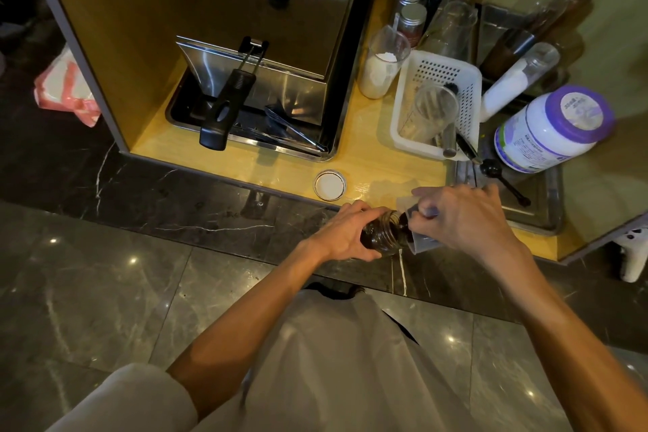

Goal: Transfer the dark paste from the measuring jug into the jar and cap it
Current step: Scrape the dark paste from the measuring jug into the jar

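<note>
My left hand (345, 233) grips a clear jar (382, 235) with dark paste inside, tilted with its threaded mouth toward the right. My right hand (463, 214) holds a translucent measuring jug (420, 242) tipped against the jar's mouth, and dark paste (404, 220) shows at the meeting point. Most of the jug is hidden under my fingers. The jar's round lid (329, 185) lies upside down on the yellow counter (266, 168), a short way behind my left hand.
A steel fryer with a black-handled basket (228, 105) sits at the back left. A white perforated basket (438, 98) holds a cup and tools. A purple-lidded white tub (550, 128) and a black scoop (501, 179) lie on a metal tray (540, 217) at the right.
</note>
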`<state>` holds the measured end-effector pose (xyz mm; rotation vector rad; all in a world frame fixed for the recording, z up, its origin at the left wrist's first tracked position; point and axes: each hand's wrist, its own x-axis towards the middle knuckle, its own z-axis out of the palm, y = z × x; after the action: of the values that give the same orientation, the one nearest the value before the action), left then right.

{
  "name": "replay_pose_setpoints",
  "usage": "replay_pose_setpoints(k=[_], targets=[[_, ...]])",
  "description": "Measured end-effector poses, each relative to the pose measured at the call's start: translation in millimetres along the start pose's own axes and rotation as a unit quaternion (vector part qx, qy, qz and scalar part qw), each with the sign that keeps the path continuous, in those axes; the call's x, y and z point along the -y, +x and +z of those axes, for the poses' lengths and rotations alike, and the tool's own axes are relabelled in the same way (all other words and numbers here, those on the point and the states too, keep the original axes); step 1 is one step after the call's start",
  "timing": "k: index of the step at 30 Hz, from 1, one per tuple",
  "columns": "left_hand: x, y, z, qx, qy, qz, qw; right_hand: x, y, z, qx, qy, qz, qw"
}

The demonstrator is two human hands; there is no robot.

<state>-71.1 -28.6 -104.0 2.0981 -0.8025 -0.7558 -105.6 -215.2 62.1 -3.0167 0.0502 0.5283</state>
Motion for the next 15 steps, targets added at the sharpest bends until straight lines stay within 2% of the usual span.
replay_pose_setpoints(k=[15], targets=[[-8.1,-2.6,-2.6,0.001,-0.005,-0.007,1.000,-4.7,2.9,-0.3,0.001,0.003,-0.024,1.000]])
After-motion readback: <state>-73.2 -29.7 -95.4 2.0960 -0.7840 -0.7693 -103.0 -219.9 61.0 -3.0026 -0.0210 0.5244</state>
